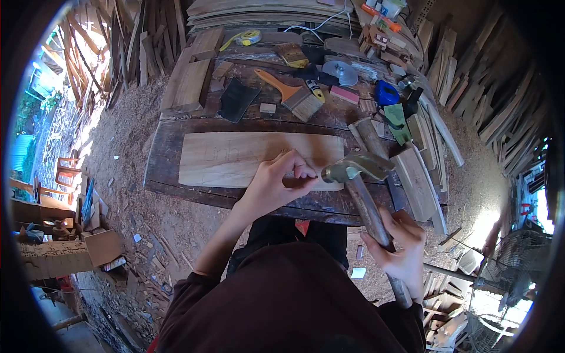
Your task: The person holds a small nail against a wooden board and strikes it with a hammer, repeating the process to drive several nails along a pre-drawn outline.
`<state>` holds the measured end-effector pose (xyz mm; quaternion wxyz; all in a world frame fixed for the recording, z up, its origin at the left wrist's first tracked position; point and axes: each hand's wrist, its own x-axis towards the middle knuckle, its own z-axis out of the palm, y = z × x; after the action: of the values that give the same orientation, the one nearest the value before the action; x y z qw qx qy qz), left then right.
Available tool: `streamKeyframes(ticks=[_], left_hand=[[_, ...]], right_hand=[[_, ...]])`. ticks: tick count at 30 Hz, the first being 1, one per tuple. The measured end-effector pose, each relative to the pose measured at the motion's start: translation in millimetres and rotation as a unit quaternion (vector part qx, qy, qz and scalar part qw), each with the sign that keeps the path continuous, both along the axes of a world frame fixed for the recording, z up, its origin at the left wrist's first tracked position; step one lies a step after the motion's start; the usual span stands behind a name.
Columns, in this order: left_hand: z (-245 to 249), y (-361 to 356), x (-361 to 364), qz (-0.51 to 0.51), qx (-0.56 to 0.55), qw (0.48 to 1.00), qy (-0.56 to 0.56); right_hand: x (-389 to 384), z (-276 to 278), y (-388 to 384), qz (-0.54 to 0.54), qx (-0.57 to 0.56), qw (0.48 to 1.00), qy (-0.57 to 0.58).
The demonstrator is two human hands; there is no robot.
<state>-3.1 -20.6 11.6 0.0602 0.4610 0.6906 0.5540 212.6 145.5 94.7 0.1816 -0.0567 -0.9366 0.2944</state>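
Note:
My right hand point(400, 246) is wrapped round the wooden handle of a claw hammer point(366, 197). The hammer's metal head is over the right end of a pale wooden board point(220, 157), close to the fingertips of my left hand. Faint pencil lettering shows on the board, which lies flat along the near edge of the workbench point(162, 156). Above the board's right part, my left hand point(279, 179) has thumb and fingers pinched together. Whatever is between those fingertips is too small to make out.
Behind the board lie a paintbrush point(288, 94), dark sandpaper point(237, 100), a pink block point(344, 95), a clear disc point(340, 72), a yellow tape measure point(248, 37) and a blue tape measure point(386, 93). Wood offcuts point(415, 182) crowd the right edge; sawdust covers the floor.

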Motion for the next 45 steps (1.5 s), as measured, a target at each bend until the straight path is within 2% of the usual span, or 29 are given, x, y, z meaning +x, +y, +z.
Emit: streamKeyframes(ticks=[5,7,8,10,22,31,45], left_hand=[[-7.4,-0.6,-1.7,-0.001,0.020,0.999,-0.041],[-12.8,-0.3,-3.9,-0.018,0.091,0.984,-0.150],[-9.9,0.1,-3.1,-0.019,0.091,0.984,-0.150],[-1.7,0.1,-1.0,0.003,0.034,0.998,-0.050],[-3.1,-0.4,-2.0,-0.012,0.022,0.998,-0.062],[-1.9,-0.1,-2.2,-0.013,0.021,0.998,-0.052],[-1.8,-0.6,-1.1,-0.011,0.028,0.999,-0.033]], right_hand=[[8.1,4.9,3.5,-0.034,-0.021,0.999,0.014],[10.9,2.5,4.8,-0.044,-0.025,0.998,0.025],[12.5,1.0,5.9,-0.051,-0.027,0.998,0.018],[13.5,-0.6,6.5,-0.057,-0.029,0.998,0.010],[12.4,-4.1,7.1,-0.039,-0.032,0.999,0.017],[13.6,-3.3,6.6,-0.069,-0.043,0.997,-0.008],[-8.5,6.9,-2.1,-0.001,-0.016,0.999,0.052]])
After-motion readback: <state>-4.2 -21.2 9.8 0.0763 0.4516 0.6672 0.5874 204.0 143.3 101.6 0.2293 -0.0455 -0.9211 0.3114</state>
